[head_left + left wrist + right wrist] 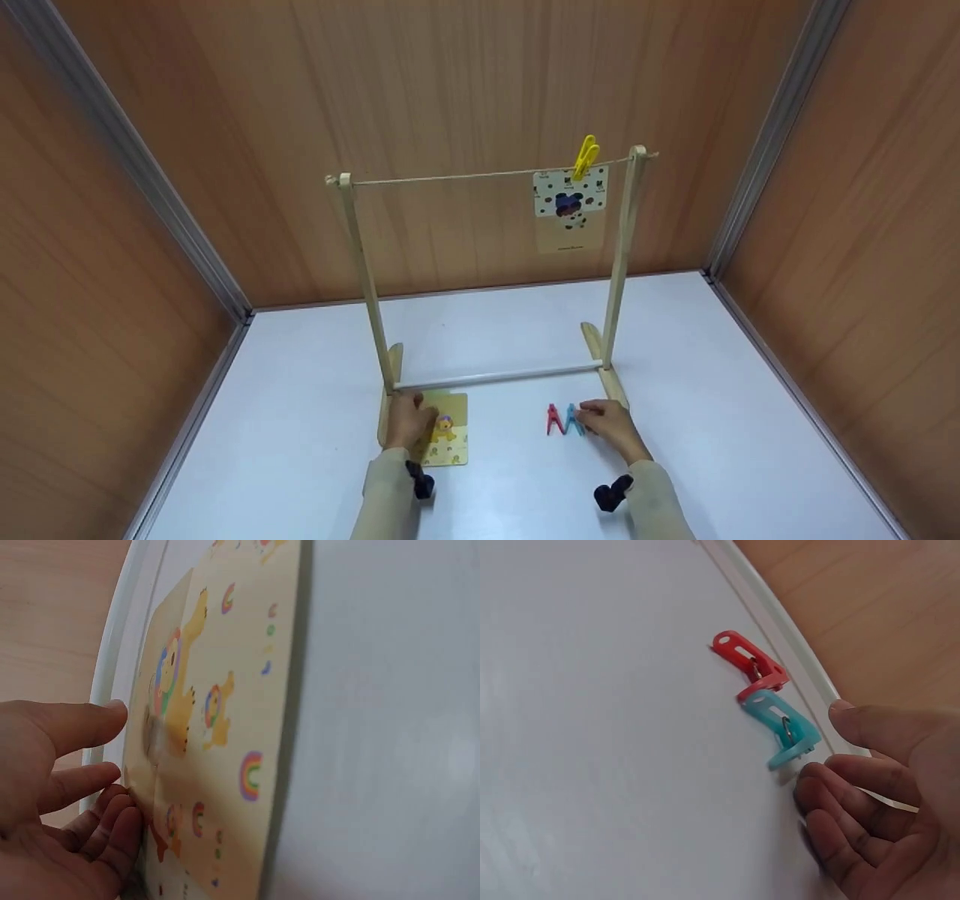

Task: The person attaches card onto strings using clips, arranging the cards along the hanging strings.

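Note:
My left hand (409, 421) is at the left edge of a pale yellow card (454, 451) printed with a lion. In the left wrist view, the loosely bent fingers sit right at the edge of the card (225, 705), thumb apart from them. My right hand (611, 426) is beside a light blue clothespin (573, 418). Seen from the right wrist, its fingers are relaxed with a gap to the thumb, close by the blue clothespin (802, 736). A red clothespin (735, 649) lies just beyond the blue one.
A wooden stand (367, 289) with a string (450, 178) between two posts rises behind the hands. Near its right post, a yellow clothespin (586, 157) holds a spotted card (570, 236) on the string. A white bar (495, 376) joins the feet. Wood-grain walls (450, 90) enclose the white table (285, 420).

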### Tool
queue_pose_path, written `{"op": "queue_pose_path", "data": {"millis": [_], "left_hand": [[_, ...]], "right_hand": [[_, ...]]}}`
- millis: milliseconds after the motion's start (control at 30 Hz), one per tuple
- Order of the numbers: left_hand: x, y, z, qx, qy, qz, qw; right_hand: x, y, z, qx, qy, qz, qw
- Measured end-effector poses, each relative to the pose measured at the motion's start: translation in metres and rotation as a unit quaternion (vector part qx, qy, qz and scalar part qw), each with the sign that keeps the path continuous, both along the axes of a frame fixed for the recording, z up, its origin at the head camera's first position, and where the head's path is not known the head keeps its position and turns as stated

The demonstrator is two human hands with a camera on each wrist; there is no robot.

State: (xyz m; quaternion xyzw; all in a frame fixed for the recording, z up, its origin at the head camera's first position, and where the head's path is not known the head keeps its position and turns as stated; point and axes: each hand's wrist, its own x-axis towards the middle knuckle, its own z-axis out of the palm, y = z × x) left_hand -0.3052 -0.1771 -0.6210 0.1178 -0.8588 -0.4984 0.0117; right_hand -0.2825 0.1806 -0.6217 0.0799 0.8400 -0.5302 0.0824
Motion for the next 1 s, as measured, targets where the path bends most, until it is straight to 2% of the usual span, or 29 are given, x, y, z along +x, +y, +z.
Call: {"op": "queue_pose_path", "data": {"millis": [267, 567, 767, 1000], "left_hand": [[0.004, 0.005, -0.002, -0.071, 0.02, 0.0, 0.9973], [0.003, 0.007, 0.0, -0.061, -0.012, 0.017, 0.9979], [-0.001, 0.005, 0.0, -0.057, -0.024, 0.011, 0.998], [-0.005, 0.003, 0.001, -0.024, -0.031, 0.002, 0.9992]], "right_hand": [[0.003, -0.009, -0.012, 0.04, 0.041, -0.016, 0.998], [0.001, -0.019, -0.017, 0.068, 0.099, -0.012, 0.993], [0.001, -0.019, -0.018, 0.07, 0.103, -0.016, 0.992], [0.001, -0.021, -0.021, 0.076, 0.103, -0.024, 0.991]]}}
